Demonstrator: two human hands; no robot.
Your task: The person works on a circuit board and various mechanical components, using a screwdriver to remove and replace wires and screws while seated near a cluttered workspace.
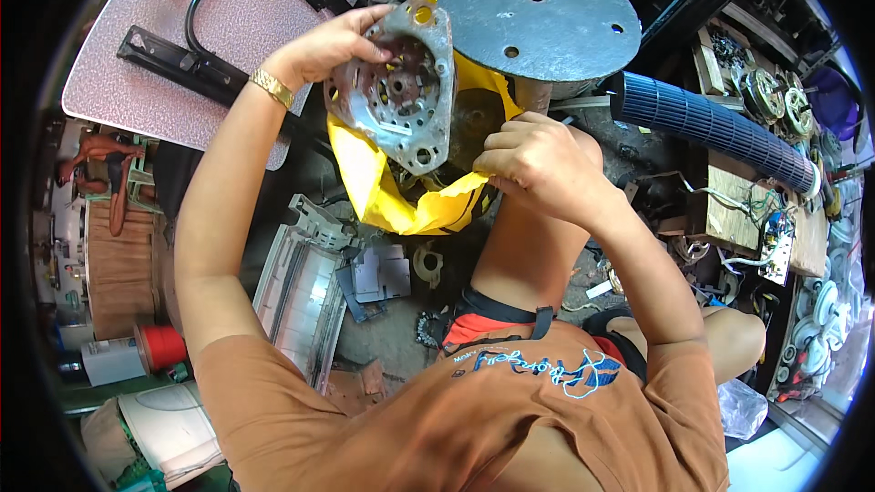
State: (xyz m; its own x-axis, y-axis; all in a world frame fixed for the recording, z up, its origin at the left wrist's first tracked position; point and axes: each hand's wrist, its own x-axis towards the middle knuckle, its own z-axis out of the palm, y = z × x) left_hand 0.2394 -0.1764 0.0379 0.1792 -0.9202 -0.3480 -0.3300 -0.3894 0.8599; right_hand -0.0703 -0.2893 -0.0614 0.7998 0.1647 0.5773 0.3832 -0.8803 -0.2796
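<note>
My left hand (351,41) grips a rusty, triangular metal plate (428,123) with a round recessed centre and several holes, held tilted over a yellow bag (365,182). My right hand (529,159) has its fingers closed on the bag's rim, at the right of the plate. The bag's mouth is open, with dark objects inside that I cannot make out. A round dark metal disc (565,27) with several holes sits just behind the bag, on a stand that is partly hidden.
A pink speckled board (109,91) with black rails lies upper left. A long blue cylindrical fan (702,128) and wooden boards (725,200) with wires are at right. A white plastic housing (296,292) and small scraps surround my bent legs. Metal rotors (766,96) crowd the right side.
</note>
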